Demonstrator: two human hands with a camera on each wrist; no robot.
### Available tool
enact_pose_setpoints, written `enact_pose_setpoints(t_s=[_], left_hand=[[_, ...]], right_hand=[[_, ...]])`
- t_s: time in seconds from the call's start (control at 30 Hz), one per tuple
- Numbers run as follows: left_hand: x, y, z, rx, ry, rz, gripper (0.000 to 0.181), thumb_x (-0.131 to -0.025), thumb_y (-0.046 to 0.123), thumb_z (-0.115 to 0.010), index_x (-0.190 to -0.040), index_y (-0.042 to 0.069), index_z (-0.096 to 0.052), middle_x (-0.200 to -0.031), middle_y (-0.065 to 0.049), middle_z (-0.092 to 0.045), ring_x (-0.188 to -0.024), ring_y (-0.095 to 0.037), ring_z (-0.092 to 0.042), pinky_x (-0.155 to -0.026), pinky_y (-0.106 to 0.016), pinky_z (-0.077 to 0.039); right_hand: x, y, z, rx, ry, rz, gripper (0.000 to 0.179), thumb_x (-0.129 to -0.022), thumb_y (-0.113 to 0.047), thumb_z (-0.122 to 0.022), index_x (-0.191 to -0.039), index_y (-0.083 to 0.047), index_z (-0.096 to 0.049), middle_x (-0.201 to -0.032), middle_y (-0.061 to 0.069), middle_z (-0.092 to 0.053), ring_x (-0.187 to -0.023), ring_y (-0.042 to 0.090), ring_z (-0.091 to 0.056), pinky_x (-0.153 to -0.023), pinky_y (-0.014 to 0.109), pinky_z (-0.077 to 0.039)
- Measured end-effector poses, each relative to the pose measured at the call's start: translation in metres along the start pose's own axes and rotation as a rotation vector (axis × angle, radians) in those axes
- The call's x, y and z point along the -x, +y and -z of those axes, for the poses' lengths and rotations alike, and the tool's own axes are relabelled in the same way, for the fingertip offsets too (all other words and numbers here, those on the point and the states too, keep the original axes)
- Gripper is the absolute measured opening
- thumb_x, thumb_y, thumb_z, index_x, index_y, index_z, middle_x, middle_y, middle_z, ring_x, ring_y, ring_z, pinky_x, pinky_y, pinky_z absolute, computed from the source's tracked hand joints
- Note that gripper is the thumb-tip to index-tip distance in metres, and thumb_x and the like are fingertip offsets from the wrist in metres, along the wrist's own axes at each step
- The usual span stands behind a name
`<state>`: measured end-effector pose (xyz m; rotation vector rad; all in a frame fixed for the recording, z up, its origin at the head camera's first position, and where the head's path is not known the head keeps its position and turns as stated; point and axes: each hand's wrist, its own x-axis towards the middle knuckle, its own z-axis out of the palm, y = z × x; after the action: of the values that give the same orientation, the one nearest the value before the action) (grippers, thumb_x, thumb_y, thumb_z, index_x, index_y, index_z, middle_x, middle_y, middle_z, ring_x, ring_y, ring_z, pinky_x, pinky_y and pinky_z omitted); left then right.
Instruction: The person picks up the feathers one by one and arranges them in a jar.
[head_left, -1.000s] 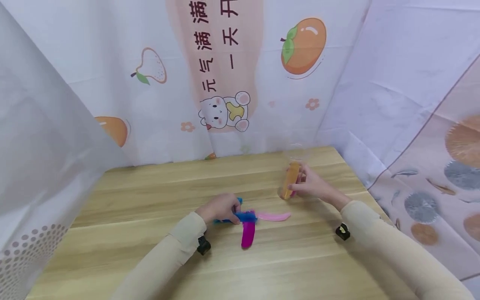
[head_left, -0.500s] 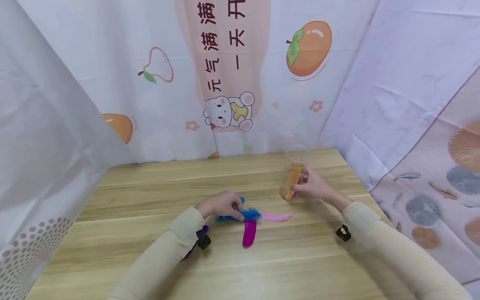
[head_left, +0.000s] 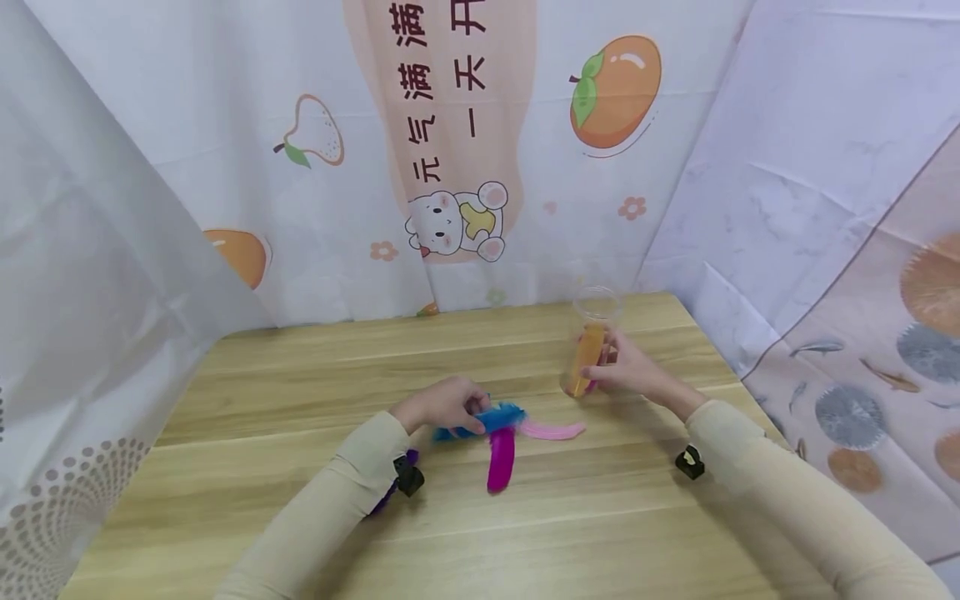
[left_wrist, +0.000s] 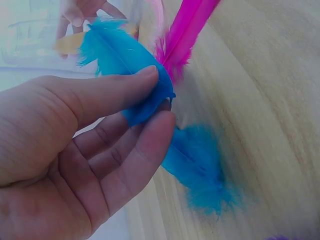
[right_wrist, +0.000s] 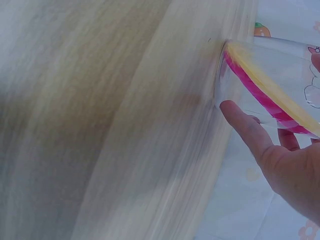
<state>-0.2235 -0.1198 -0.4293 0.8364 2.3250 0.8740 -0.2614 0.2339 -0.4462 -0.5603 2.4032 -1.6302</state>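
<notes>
My left hand pinches a blue feather between thumb and fingers, its fluffy end toward the cup. Another blue feather lies on the table below that hand. A magenta feather and a pale pink feather lie just to the right. My right hand grips a clear cup standing at the table's back right. Inside the cup lean an orange-yellow feather and a magenta one, side by side.
A purple feather lies partly hidden under the left forearm. The wooden table ends at a printed curtain behind and at the sides. Each wrist carries a small black camera.
My left hand has shifted slightly right and raised the blue feather, which now tilts upward above the magenta and pink feathers. The right hand keeps its hold on the cup.
</notes>
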Motion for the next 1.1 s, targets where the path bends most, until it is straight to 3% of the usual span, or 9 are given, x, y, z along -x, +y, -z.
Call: enact_pose_setpoints(t_s=[0.3, 1.1], left_hand=[[0.000, 0.002, 0.001, 0.018, 0.018, 0.051, 0.011, -0.090, 0.004, -0.076, -0.095, 0.006, -0.067, -0.083, 0.000, -0.062, -0.071, -0.012, -0.060, -0.058, -0.029, -0.060], [-0.008, 0.012, 0.005, 0.046, -0.004, 0.011, 0.008, -0.092, 0.005, -0.075, -0.096, 0.004, -0.068, -0.086, -0.001, -0.065, -0.073, -0.014, -0.066, -0.061, -0.034, -0.061]], right_hand=[[-0.003, -0.001, 0.000, 0.000, 0.000, 0.002, 0.079, -0.085, -0.002, -0.079, -0.150, -0.009, -0.035, -0.127, 0.026, -0.050, -0.101, 0.036, -0.061, -0.076, 0.051, -0.060], [-0.004, -0.001, 0.000, -0.008, -0.012, -0.012, 0.075, -0.086, -0.003, -0.079, -0.148, -0.007, -0.038, -0.123, 0.027, -0.051, -0.096, 0.033, -0.062, -0.070, 0.049, -0.061]])
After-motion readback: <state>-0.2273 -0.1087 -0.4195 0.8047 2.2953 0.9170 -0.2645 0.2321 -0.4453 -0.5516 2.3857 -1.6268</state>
